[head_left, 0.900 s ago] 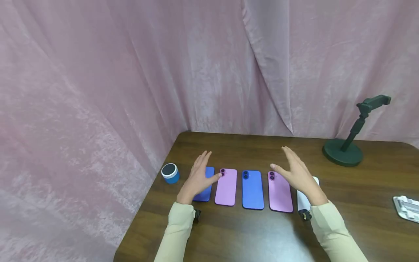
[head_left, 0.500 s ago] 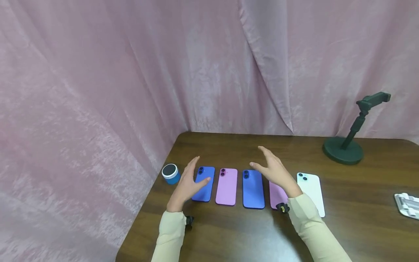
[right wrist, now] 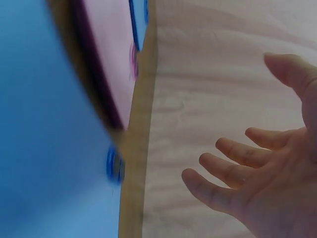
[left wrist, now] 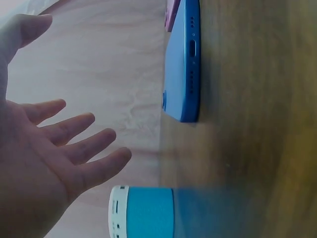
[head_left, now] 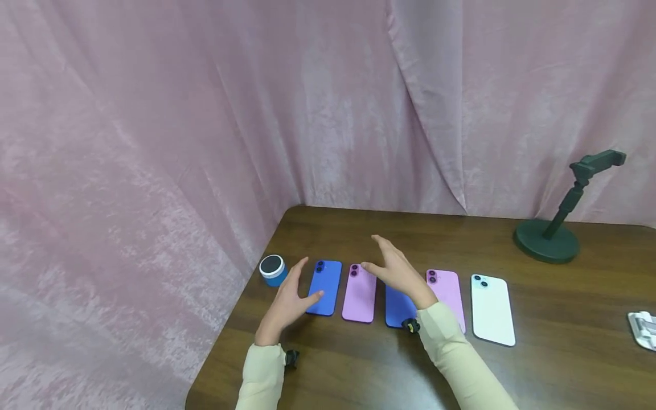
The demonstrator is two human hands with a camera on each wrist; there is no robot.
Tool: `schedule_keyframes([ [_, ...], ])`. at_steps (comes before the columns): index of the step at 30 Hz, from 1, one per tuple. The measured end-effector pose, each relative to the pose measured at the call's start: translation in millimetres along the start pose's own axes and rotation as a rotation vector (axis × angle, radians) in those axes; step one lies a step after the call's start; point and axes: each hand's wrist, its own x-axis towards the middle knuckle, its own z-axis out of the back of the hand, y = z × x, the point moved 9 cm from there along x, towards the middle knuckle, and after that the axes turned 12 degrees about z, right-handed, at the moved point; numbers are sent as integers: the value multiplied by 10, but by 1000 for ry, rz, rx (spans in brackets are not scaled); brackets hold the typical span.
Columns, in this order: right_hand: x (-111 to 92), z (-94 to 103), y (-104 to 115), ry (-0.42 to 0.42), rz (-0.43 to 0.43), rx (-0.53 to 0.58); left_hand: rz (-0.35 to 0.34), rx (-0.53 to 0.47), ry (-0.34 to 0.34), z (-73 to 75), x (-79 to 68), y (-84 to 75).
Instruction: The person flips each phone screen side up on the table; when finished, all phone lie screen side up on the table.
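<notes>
Several phones lie back-up in a row on the wooden table. From the left in the head view come a blue phone (head_left: 326,285), a pink phone (head_left: 359,299), a second blue phone (head_left: 397,307), a second pink phone (head_left: 447,290) and a white phone (head_left: 492,310). My left hand (head_left: 284,304) hovers by the leftmost blue phone (left wrist: 181,69), fingers spread and palm bare. Above the second blue phone (right wrist: 44,129), partly covering it, my right hand (head_left: 401,274) is held with thumb and fingers apart. Neither hand holds anything.
A small blue and white cylinder with a dark top (head_left: 273,270) stands left of the row. At the back right is a dark green phone stand (head_left: 550,239). A white and grey folded item (head_left: 644,329) lies at the right edge. Pink curtains (head_left: 328,102) hang behind.
My right hand has swept left from over the second pink and white phones to the second blue one, uncovering the white phone. My left hand has shifted left and slightly nearer. The phones stay put.
</notes>
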Motion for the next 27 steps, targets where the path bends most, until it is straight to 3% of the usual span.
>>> schedule_keyframes([
  [8, 165, -409, 144, 99, -20, 40, 2, -78, 2, 54, -28, 119],
  [13, 232, -589, 189, 112, -24, 34, -2, -148, 9, 64, -31, 151],
  [22, 323, -813, 160, 167, -58, 13, 68, -158, 121, -100, -16, 260],
  [27, 375, -914, 99, 201, -82, -4, 73, -142, 169, -159, 5, 270],
])
